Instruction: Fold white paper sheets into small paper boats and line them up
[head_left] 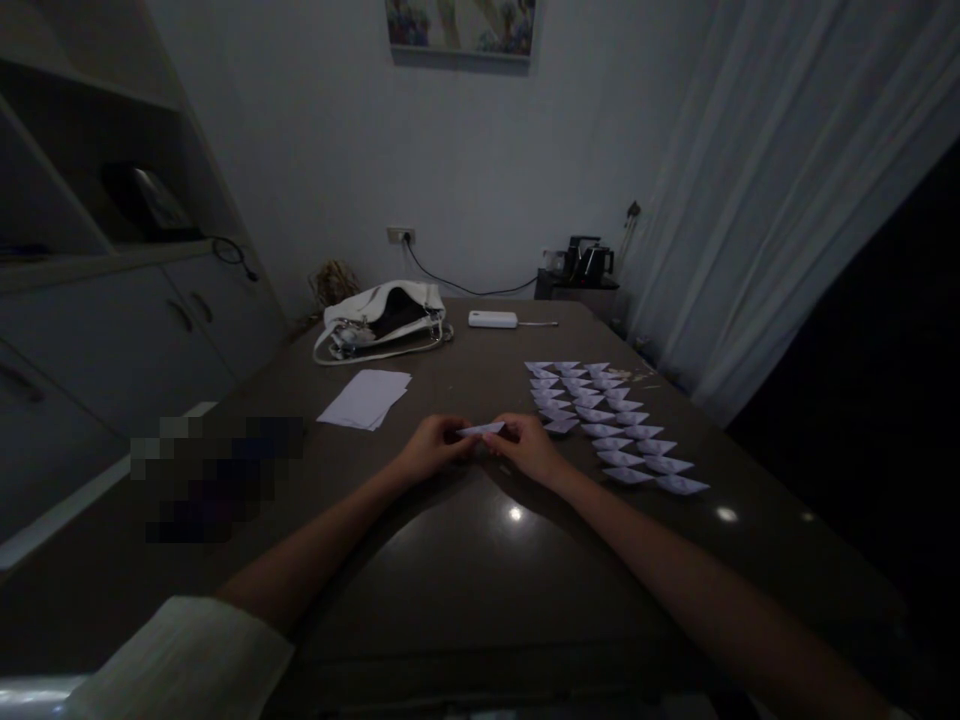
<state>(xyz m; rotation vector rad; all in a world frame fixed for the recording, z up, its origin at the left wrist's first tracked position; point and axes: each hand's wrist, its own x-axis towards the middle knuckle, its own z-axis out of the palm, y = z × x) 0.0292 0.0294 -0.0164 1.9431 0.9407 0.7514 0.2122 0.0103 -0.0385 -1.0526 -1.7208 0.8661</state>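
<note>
In the head view, the left hand (439,445) and right hand (529,448) are close together, near the middle of the desk (465,590), each pinching one end of a small folded paper (481,430) between thumb and fingers. The step in hand looks to be shaping this piece; so thin a thing seems to call for a light, even pinch at both ends, as a hard squeeze could crease it. Just right of the right hand, folded boats (628,475) lie in slanting rows running from near to far. Left of the hands and farther off is a loose stack of white sheets (364,398). At the far end of the desk sit a white bag (352,310), on the left, and a white device (492,319) with a short cable. The room is dim: cabinets (135,320) on the left, a kettle (598,265) beyond the desk, a pale curtain (712,170) on the right, and a picture (461,28) on the far wall.
</note>
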